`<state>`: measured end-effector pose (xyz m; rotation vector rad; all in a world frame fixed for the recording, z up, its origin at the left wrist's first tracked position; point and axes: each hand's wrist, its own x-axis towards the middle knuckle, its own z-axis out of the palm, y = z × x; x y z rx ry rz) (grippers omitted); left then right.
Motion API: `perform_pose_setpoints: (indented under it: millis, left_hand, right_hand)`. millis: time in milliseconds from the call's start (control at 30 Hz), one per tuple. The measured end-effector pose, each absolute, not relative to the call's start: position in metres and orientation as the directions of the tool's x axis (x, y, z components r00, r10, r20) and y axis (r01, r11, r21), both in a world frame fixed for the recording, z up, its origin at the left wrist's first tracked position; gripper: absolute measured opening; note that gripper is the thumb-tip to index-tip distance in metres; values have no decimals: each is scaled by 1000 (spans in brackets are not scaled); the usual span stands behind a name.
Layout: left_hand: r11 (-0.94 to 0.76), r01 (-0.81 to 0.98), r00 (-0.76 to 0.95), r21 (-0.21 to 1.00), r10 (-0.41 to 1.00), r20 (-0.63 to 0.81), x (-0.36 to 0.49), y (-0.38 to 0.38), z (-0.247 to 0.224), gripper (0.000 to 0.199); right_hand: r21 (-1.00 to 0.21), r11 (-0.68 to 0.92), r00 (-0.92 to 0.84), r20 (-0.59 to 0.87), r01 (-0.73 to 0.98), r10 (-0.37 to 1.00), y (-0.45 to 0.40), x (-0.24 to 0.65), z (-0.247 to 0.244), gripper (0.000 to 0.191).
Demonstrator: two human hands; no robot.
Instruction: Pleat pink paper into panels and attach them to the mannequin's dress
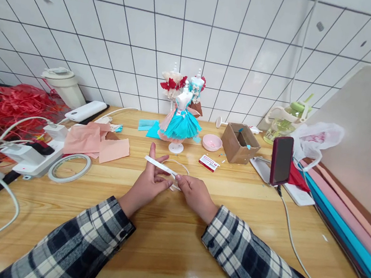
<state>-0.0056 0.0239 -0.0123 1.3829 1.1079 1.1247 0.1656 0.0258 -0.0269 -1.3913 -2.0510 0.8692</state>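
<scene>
Both of my hands meet over the middle of the wooden table. Between them is a narrow white band [160,165], which looks like a roll of tape seen edge-on. My left hand [146,182] holds it with the thumb below and the index finger pointing up behind it. My right hand [194,192] pinches the band's right end between thumb and fingers. A thin pale strip [184,166] loops behind the fingertips. Just beyond stands a small dress form [180,124] in a turquoise and peach paper skirt, with two more dressed forms behind it.
At left lie peach paper sheets [115,150], a white tape ring [70,168], a power strip [39,158] with cables and red shredded material [24,109]. To the right are a pink bowl [212,143], a small box [209,163], a cardboard box [240,144] and a propped phone [281,160].
</scene>
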Motion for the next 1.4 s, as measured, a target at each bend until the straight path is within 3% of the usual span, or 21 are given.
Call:
perform_pose_setpoints:
  millis: [233, 767, 1400]
  left_hand:
    - [-54, -59, 110, 997, 992, 61, -4, 23, -10, 101]
    - [-60, -2, 8, 998, 998, 60, -4, 25, -18, 108]
    - [-26, 21, 32, 999, 999, 25, -2, 24, -12, 113]
  right_hand:
    - [-726, 265, -345, 39, 635, 938, 26, 165, -28, 52]
    - [-648, 266, -343, 9, 714, 939, 25, 163, -26, 50]
    - [-680, 300, -390, 23, 669, 921, 25, 167, -26, 51]
